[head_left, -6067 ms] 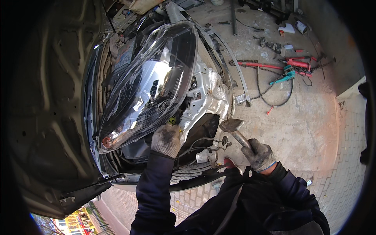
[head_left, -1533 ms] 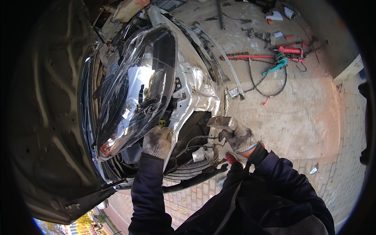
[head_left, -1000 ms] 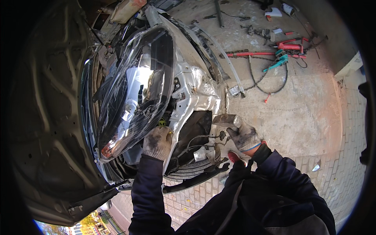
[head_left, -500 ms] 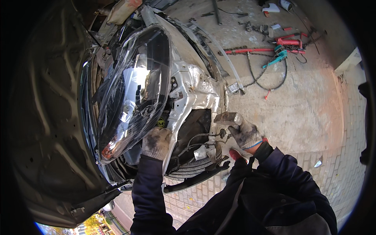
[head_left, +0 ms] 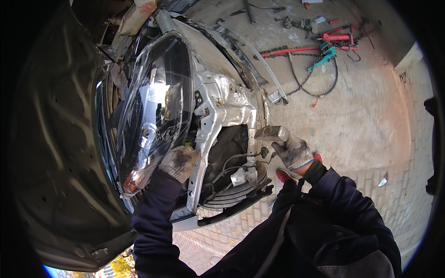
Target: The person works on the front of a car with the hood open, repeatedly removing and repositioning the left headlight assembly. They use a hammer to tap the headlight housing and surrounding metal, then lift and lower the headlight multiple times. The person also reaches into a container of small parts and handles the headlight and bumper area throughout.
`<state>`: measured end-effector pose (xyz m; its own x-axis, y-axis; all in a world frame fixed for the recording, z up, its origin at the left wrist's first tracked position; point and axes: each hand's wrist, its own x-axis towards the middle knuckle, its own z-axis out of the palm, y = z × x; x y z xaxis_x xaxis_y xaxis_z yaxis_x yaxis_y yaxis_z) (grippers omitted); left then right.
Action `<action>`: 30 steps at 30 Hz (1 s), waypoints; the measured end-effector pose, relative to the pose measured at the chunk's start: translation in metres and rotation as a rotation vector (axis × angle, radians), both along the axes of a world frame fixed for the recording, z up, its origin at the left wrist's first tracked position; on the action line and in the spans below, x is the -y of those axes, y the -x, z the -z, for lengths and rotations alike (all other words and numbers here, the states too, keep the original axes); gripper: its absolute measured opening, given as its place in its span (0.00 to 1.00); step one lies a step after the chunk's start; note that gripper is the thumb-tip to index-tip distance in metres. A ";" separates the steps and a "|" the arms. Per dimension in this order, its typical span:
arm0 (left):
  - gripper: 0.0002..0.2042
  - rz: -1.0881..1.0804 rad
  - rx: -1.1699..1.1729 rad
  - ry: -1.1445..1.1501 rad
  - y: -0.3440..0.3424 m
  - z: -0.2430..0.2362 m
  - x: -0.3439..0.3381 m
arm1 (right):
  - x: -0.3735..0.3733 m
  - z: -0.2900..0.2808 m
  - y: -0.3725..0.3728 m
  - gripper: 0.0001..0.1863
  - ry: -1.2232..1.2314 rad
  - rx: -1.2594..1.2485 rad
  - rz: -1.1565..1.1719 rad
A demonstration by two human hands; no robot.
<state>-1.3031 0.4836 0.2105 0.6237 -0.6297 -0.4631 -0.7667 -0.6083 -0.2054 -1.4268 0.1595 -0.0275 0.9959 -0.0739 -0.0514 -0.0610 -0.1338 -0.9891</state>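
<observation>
A headlight (head_left: 155, 104) with clear plastic film clinging to it rests at the front corner of a damaged car. At its lower right edge is my left hand (head_left: 180, 163) in a dirty knitted glove, closed against the rim; its fingertips are hidden. Beside it runs the bare silver body frame (head_left: 217, 111), bent and scuffed. My right hand (head_left: 295, 153), also gloved, grips a hammer with a blocky, worn metal head (head_left: 272, 133). The hammer is held to the right of the wheel-well opening, and its handle is mostly covered by the hand.
The raised hood (head_left: 60, 139) fills the left side. Loose wiring (head_left: 241, 160) hangs by the tire (head_left: 236, 198). On the concrete floor lie a red hydraulic tool (head_left: 337, 38), chains, a teal clamp (head_left: 323, 58) and a hose. Paving bricks (head_left: 394, 204) are at right.
My left forearm has swung left, and the hand has turned at the headlight's edge. The headlight's lower corner has shifted slightly right against the frame. My right hand still holds the hammer in nearly the same place.
</observation>
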 end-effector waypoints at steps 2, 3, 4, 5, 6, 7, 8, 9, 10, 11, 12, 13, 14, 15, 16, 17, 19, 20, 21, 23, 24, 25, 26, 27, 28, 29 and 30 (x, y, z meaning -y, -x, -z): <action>0.10 0.057 -0.046 -0.016 -0.005 -0.003 0.000 | 0.003 0.003 0.002 0.21 -0.114 -0.019 0.006; 0.10 0.065 -0.051 -0.048 -0.006 -0.003 0.000 | 0.004 0.005 0.003 0.21 -0.048 -0.015 0.020; 0.11 0.074 -0.056 -0.080 -0.006 -0.004 0.000 | 0.006 0.006 0.004 0.21 -0.019 -0.003 0.039; 0.11 0.098 -0.055 -0.114 -0.008 -0.004 0.000 | 0.008 0.008 0.005 0.22 0.011 0.009 0.060; 0.10 0.102 -0.067 -0.098 -0.010 -0.003 0.000 | 0.010 0.010 0.005 0.22 0.031 0.017 0.075; 0.09 0.117 -0.078 -0.084 -0.011 -0.003 0.000 | 0.013 0.012 0.006 0.22 0.051 0.022 0.088; 0.09 0.148 -0.081 -0.092 -0.012 -0.003 0.000 | 0.014 0.013 0.007 0.22 0.071 0.027 0.099; 0.09 0.155 -0.102 -0.085 -0.014 -0.003 0.000 | 0.015 0.014 0.008 0.22 0.058 0.017 0.120; 0.09 0.179 -0.115 -0.099 -0.016 -0.004 0.000 | 0.018 0.015 0.009 0.22 0.046 0.008 0.141; 0.08 0.237 -0.110 -0.106 -0.019 -0.004 0.000 | 0.019 0.015 0.009 0.22 0.020 0.007 0.168; 0.08 0.263 -0.123 -0.149 -0.021 -0.003 0.000 | 0.022 0.016 0.011 0.23 0.009 -0.038 0.161; 0.08 0.322 -0.119 -0.186 -0.025 -0.002 0.001 | 0.023 0.016 0.012 0.23 0.043 -0.077 0.150; 0.08 0.392 -0.107 -0.221 -0.026 -0.002 0.001 | 0.024 0.017 0.013 0.23 0.037 -0.079 0.156; 0.07 0.384 -0.124 -0.242 -0.028 -0.001 0.002 | 0.025 0.019 0.013 0.23 0.032 -0.081 0.164; 0.07 0.388 -0.132 -0.262 -0.030 -0.001 0.004 | 0.025 0.020 0.014 0.23 0.072 -0.113 0.165; 0.07 0.395 -0.141 -0.283 -0.031 -0.001 0.005 | 0.025 0.022 0.015 0.23 0.071 -0.115 0.163; 0.06 0.412 -0.158 -0.328 -0.034 -0.001 0.008 | 0.025 0.027 0.016 0.23 0.049 -0.114 0.177; 0.06 0.428 -0.159 -0.358 -0.034 0.000 0.010 | 0.024 0.029 0.018 0.23 0.061 -0.114 0.179; 0.06 0.436 -0.165 -0.358 -0.035 0.000 0.011 | 0.024 0.032 0.019 0.24 0.066 -0.106 0.189; 0.07 0.475 -0.160 -0.386 -0.035 -0.001 0.014 | 0.023 0.035 0.021 0.24 0.059 -0.115 0.198; 0.07 0.438 -0.164 -0.368 -0.035 -0.002 0.015 | 0.023 0.036 0.021 0.24 0.050 -0.132 0.197; 0.07 0.412 -0.161 -0.359 -0.035 -0.002 0.017 | 0.023 0.037 0.022 0.24 0.044 -0.142 0.199; 0.07 0.387 -0.157 -0.350 -0.036 -0.002 0.018 | 0.023 0.038 0.022 0.24 0.053 -0.149 0.197; 0.07 0.400 -0.152 -0.331 -0.036 -0.003 0.019 | 0.023 0.038 0.022 0.24 0.063 -0.152 0.199; 0.07 0.414 -0.148 -0.313 -0.037 -0.004 0.020 | 0.023 0.038 0.022 0.24 0.073 -0.155 0.201; 0.06 0.415 -0.151 -0.297 -0.037 -0.004 0.020 | 0.023 0.038 0.022 0.24 0.068 -0.176 0.199; 0.06 0.416 -0.154 -0.281 -0.037 -0.005 0.020 | 0.023 0.038 0.021 0.24 0.062 -0.198 0.197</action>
